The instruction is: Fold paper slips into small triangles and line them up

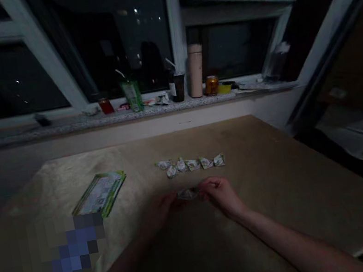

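In the head view, your two hands meet just below the middle of the frame, over a wide tan wooden table [279, 175]. Your left hand [161, 210] and your right hand [220, 194] both pinch one small crinkled white and green wrapper [188, 194]. Each hand has one end of it, with the fingers closed tight on it. The wrapper sits right between your hands, low over the table. It is too dark to tell if it touches the wood.

Just above your hands, near the middle of the frame, a short row of little white and green folded pieces [190, 165] lies on the table. They lie side by side, close together.

To the left of the middle, a flat stack of green and white paper packets [100, 195] lies on the table, well apart from your hands.

Higher up, a grey stone window ledge [60, 127] runs across the frame. On it stand:
- a small red jar [106, 105]
- a green pouch [132, 95]
- a dark cup with a straw [177, 87]
- a tall beige bottle [197, 70]
- a small orange jar [211, 85]

Behind them are dark window panes with white frames [176, 24].
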`<action>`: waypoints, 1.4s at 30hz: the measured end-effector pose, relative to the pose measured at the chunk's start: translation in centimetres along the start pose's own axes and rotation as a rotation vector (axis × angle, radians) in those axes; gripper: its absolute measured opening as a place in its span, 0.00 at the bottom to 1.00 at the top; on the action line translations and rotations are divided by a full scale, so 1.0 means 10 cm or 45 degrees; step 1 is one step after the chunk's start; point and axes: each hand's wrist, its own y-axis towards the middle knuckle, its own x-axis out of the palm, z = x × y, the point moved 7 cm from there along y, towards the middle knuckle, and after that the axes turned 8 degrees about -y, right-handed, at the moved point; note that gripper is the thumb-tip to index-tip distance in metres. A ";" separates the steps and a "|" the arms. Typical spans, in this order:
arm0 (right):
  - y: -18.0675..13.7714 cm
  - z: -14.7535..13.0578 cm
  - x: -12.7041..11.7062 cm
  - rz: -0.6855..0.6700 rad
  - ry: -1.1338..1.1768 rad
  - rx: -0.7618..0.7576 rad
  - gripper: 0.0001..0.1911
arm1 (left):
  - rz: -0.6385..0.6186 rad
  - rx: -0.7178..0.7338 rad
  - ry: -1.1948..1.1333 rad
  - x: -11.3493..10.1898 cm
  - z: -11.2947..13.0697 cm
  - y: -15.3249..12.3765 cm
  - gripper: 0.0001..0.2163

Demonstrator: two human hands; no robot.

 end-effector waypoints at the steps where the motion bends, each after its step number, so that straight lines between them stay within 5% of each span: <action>1: 0.00 -0.01 0.00 -0.001 0.003 0.008 0.13 | -0.001 -0.003 -0.006 -0.01 -0.01 0.00 0.19; 32: -0.04 -0.06 0.10 -0.101 -0.163 -0.061 0.13 | -0.067 -0.065 -0.232 0.01 -0.18 0.12 0.18; 42: 0.00 -0.01 0.07 -0.002 -0.174 -0.057 0.13 | -0.090 -0.051 -0.292 0.05 -0.12 0.11 0.22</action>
